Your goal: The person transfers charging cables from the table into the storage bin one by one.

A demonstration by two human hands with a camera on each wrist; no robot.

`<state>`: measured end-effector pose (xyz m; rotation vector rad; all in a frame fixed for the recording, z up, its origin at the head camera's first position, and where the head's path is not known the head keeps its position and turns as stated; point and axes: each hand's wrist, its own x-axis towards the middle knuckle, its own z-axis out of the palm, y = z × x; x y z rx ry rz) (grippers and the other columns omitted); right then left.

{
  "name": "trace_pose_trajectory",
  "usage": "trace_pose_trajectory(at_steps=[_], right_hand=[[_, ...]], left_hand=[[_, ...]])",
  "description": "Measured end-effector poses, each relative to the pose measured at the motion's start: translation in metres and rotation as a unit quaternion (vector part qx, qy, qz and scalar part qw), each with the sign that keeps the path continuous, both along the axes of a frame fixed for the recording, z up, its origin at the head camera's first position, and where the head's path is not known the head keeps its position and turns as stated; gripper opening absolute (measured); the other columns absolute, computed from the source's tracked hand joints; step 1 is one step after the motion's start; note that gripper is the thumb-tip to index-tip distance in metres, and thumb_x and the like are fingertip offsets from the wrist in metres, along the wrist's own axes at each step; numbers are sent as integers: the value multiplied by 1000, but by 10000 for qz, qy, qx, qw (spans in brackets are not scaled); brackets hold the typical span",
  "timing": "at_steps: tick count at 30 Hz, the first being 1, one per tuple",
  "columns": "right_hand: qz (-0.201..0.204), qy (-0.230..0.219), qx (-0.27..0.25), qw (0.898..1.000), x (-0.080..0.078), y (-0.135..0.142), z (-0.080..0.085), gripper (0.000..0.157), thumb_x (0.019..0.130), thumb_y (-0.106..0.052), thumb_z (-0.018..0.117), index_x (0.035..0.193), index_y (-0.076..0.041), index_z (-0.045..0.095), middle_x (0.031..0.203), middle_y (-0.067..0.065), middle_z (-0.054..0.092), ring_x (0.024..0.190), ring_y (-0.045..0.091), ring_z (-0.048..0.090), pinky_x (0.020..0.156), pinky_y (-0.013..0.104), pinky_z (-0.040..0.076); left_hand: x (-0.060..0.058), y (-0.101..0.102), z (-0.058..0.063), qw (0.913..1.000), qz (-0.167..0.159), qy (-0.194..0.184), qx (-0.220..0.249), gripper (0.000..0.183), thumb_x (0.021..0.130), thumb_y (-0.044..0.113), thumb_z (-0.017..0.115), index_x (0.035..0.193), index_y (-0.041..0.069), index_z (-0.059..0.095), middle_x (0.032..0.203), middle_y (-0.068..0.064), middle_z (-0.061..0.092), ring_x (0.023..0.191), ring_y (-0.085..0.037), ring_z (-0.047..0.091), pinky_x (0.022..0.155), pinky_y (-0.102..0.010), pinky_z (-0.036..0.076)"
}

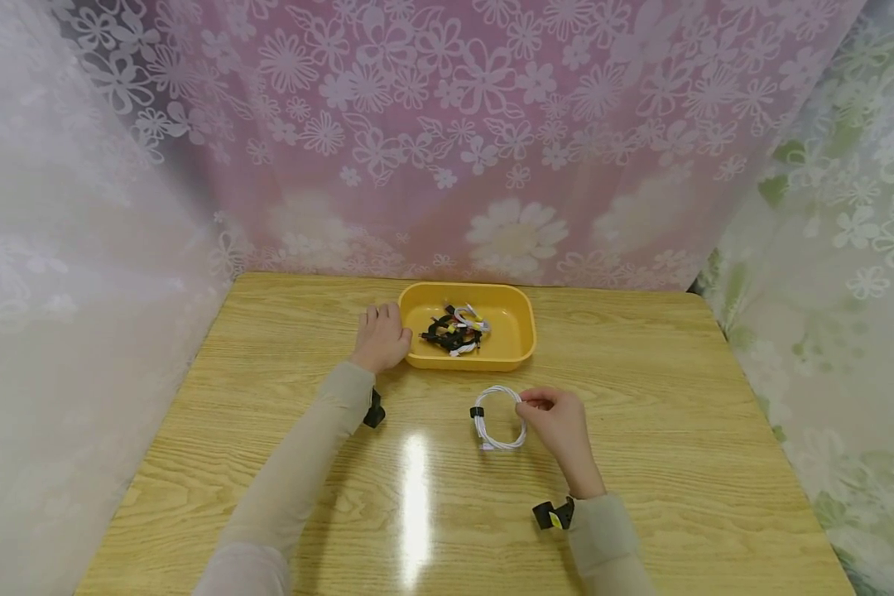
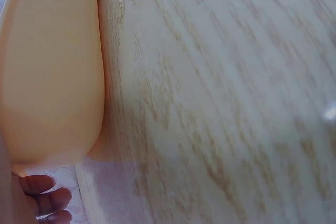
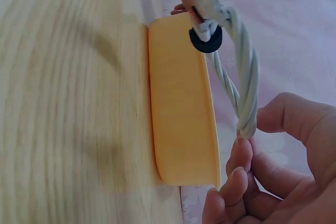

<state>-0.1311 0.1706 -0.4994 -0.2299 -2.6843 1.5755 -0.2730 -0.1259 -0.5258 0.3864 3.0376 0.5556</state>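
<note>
A coiled white cable (image 1: 500,444) with a black strap (image 1: 477,412) round it is held up over the table, in front of the yellow plastic bin (image 1: 517,361). My right hand (image 1: 562,422) pinches the coil's right side between thumb and fingers; the right wrist view shows the twisted white loop (image 3: 247,72) at the fingertips. At the bin's left end, my left hand (image 1: 382,338) holds the rim, thumb on the edge and fingers bent down outside. Only a few curled fingers (image 2: 52,200) of it show in the left wrist view, past the bin's end.
Inside the bin lies a tangle of black cables (image 1: 447,338) and a white cable (image 1: 471,314), left of its middle. The wooden table (image 1: 641,364) has a bright light reflection in front. Flowered curtains (image 1: 447,165) hang behind and at both sides.
</note>
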Motion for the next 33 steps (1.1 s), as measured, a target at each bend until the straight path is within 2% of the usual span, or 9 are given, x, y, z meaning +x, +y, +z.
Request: trace_pose_trajectory(at_steps=[10,17,27,33], right_hand=[[-202,282,-543,9979,-18,-11,4,12,82,-6,74,92,-1,76,80,7,69,68,16,57,57,22,43],[-326,487,-792,9951,-34,-18,14,14,83,-7,74,94,0,75,83,9,68,71,18,56,59,22,44],[-331,743,-858,9930,-67,-26,24,15,85,-10,73,96,0,75,86,11,68,73,18,58,60,23,46],[-286,800,-831,9929,-90,-29,23,16,86,-10,73,98,0,75,90,12,68,76,18,59,63,23,47]], left_hand=[[0,-1,-1,10000,42,-55,-1,17,102,22,37,101,5,41,99,-15,42,94,-35,33,84,-45,24],[1,0,1,9999,67,-90,-26,20,102,23,37,104,4,41,103,-17,43,97,-36,33,86,-46,25],[0,-1,0,10000,20,-32,20,17,102,22,37,100,6,40,99,-15,42,93,-35,32,83,-45,23],[0,-1,0,10000,8,6,28,18,102,22,37,101,5,41,99,-16,42,93,-35,33,83,-45,24]])
